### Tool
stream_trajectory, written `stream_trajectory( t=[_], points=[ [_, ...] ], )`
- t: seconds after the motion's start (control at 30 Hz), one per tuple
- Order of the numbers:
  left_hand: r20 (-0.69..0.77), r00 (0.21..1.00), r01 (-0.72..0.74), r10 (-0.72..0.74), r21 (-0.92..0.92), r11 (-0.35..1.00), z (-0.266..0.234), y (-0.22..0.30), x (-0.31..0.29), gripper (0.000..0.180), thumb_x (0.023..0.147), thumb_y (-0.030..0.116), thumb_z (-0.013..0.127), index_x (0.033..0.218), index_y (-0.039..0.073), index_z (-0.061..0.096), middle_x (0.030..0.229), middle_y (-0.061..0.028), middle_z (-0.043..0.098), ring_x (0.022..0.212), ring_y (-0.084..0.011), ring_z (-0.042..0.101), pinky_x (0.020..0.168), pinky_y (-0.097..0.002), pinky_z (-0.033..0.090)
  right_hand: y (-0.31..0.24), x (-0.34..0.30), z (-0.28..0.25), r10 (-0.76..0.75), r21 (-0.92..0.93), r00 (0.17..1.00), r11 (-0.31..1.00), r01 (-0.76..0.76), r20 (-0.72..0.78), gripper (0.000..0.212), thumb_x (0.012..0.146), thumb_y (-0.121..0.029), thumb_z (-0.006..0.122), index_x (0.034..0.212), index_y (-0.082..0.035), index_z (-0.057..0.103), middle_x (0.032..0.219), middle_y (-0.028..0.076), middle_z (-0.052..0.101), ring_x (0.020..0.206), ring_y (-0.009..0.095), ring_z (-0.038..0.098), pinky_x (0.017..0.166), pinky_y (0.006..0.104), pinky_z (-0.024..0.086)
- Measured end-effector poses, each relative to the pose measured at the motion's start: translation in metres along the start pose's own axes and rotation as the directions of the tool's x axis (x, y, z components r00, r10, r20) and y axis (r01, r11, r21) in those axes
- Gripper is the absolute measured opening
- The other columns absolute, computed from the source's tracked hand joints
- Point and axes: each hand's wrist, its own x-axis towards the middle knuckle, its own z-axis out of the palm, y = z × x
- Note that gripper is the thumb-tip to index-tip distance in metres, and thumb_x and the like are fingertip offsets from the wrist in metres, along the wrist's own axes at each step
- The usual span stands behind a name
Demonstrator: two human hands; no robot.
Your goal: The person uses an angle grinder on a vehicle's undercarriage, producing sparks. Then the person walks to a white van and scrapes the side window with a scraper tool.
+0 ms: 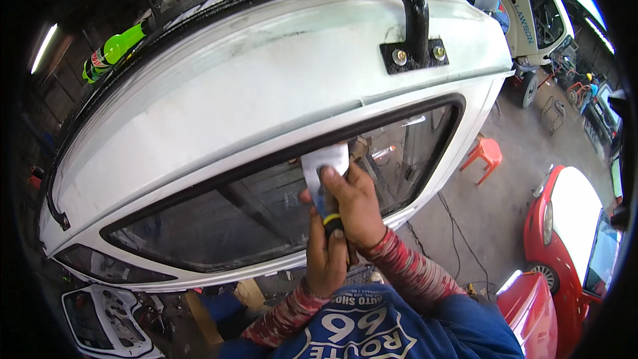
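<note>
My left hand (324, 260) is closed around the black and yellow handle of a putty knife (323, 161) with a wide metal blade. Higher up, my right hand (362, 211) grips the same tool, its thumb pressed on the blade. The blade's wide end lies by the black rubber seal (279, 161) along the top of a vehicle's side window (266, 206). Above that seal runs the white roof side (219, 93), with grey smudges on it. What the fingers do behind the blade is partly hidden.
A black roof rack (417, 20) is bolted to the white roof; a green bottle (119, 50) lies by its rail. An orange stool (483, 158), dark cables (458, 239) and a red car (558, 226) stand or lie at right. A detached vehicle door (106, 322) is at lower left.
</note>
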Motion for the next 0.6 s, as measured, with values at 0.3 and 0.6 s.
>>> stream_trajectory(
  t=[0.3, 0.6],
  points=[
    [0.022, 0.996, -0.083, 0.082, 0.075, 0.994, 0.008, -0.011, 0.004, 0.062, 0.104, 0.013, 0.038, 0.157, -0.003, 0.009, 0.089, -0.0056, 0.056, 0.061, -0.0080, 0.052, 0.055, -0.0228, 0.045, 0.000, -0.001, -0.015, -0.023, -0.007, 1.000, 1.000, 0.024, 0.020, 0.031, 0.105, -0.021, 0.055, 0.119, 0.006, 0.058, 0.096, 0.012, 0.069, 0.080, 0.020, 0.071, 0.067, 0.0286, 0.057],
    [0.014, 0.999, 0.043, -0.042, -0.062, 0.997, 0.018, -0.003, -0.001, 0.060, 0.106, 0.012, 0.037, 0.158, 0.001, 0.009, 0.080, -0.0025, 0.054, 0.057, -0.0070, 0.050, 0.052, -0.0230, 0.045, -0.003, 0.001, -0.018, -0.005, -0.005, 1.000, 1.000, 0.005, 0.012, 0.026, 0.104, -0.016, 0.056, 0.115, 0.006, 0.060, 0.098, 0.011, 0.069, 0.079, 0.018, 0.071, 0.064, 0.0281, 0.057]
  ],
)
